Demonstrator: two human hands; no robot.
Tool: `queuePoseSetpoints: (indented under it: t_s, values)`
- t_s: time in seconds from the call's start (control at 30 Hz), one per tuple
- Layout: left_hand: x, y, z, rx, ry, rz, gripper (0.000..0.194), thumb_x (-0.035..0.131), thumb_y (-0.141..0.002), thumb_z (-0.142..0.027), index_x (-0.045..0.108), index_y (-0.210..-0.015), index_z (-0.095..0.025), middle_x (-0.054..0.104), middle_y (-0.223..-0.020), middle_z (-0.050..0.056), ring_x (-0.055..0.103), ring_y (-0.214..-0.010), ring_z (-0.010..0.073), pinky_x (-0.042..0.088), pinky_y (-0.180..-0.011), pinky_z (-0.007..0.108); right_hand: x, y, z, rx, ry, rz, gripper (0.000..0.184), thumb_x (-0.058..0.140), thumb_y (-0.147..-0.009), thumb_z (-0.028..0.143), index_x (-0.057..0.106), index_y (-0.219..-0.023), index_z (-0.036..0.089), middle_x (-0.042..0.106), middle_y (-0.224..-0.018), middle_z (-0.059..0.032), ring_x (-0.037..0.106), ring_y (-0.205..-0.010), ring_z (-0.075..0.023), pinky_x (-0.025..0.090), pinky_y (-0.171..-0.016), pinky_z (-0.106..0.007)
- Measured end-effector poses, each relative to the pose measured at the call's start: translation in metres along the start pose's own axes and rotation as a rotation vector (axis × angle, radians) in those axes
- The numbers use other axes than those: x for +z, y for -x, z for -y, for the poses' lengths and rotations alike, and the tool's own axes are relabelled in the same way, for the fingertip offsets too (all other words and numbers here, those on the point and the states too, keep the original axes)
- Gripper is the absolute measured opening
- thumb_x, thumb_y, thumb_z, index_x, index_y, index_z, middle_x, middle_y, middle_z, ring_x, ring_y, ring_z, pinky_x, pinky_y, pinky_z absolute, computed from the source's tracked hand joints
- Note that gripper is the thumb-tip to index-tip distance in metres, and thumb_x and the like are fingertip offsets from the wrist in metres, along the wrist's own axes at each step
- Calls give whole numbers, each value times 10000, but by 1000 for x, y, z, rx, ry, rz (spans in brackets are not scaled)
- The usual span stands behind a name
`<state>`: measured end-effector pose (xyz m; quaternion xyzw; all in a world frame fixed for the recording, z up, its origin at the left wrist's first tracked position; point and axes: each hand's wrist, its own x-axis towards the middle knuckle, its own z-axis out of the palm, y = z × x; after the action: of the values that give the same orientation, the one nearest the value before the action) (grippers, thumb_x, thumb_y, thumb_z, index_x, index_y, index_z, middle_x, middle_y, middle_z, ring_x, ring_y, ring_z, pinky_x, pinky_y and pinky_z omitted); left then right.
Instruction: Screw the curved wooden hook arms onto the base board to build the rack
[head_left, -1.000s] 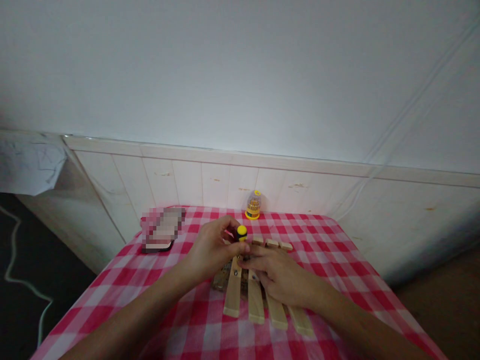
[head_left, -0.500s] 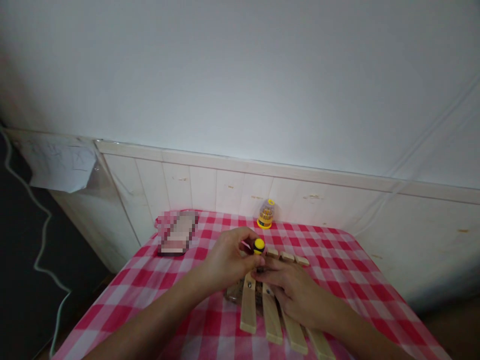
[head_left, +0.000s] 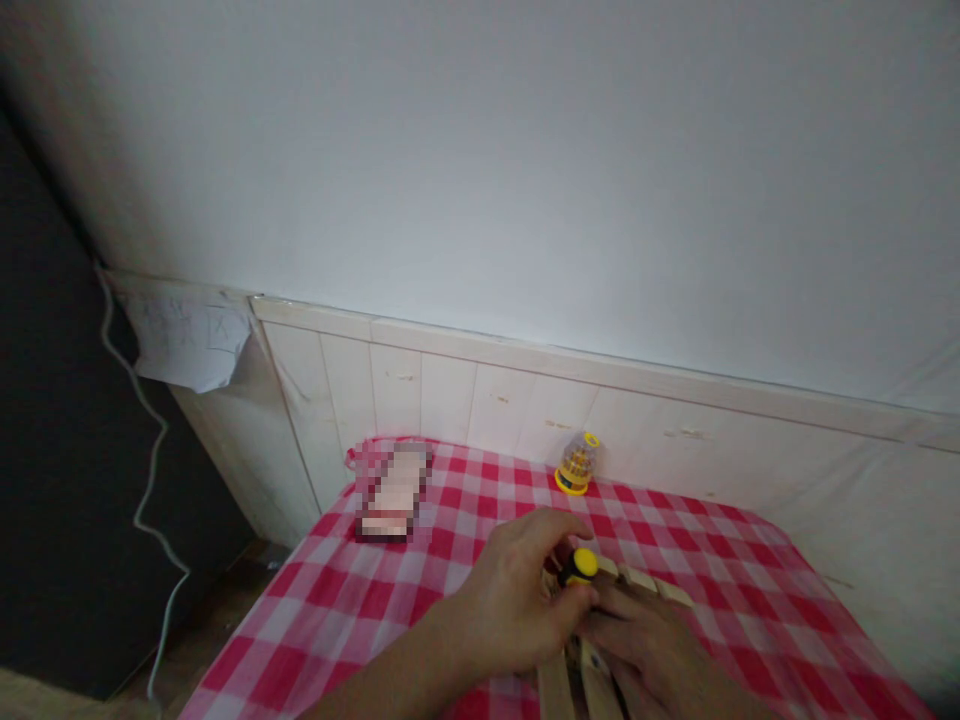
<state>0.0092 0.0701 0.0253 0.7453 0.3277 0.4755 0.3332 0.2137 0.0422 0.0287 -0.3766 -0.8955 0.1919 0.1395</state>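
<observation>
My left hand (head_left: 514, 595) is closed around a small screwdriver (head_left: 584, 566) with a yellow and black handle, held upright between thumb and fingers. Its shaft and tip are hidden behind the hand. Below it lie several pale wooden slats (head_left: 555, 692), set side by side like the keys of a toy xylophone, with a metal fastener visible on one. My right hand (head_left: 654, 645) rests across the slats, fingers stretched toward the screwdriver's lower end. The slats' far ends (head_left: 637, 579) show beyond my fingers; their near ends run out of view.
A clear, yellow-based bit case (head_left: 577, 465) stands at the table's back edge by the wall. A blurred-out phone-like object (head_left: 395, 495) lies at the back left. A red-and-white checked cloth (head_left: 450, 555) covers the table. A pale cable (head_left: 154, 450) hangs at left.
The view has shifted, so everything sits lower and further right in the picture. My left hand still grips the screwdriver, and my right hand stays on the slats.
</observation>
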Motion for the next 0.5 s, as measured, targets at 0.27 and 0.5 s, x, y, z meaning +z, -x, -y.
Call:
queuePoseSetpoints:
  t_s: [0.27, 0.5]
  values:
    - [4, 5, 9, 392, -242, -10, 333, 681, -835, -148, 611, -1156, -205, 697, -879, 53, 640, -743, 189, 485, -606, 278, 6, 5, -7, -3, -10, -2, 303, 558, -944, 260, 773, -1153, 307, 767, -1191, -79, 720, -1036, -255, 601, -878, -345]
    - [9, 9, 13, 546, -340, -122, 411, 586, -876, -104, 510, -1266, -208, 732, -928, 72, 672, -748, 196, 512, -600, 291, 5, 2, -5, 55, 17, 6, 294, 521, -963, 249, 760, -1129, 294, 764, -1166, -71, 710, -966, -241, 597, -855, -341]
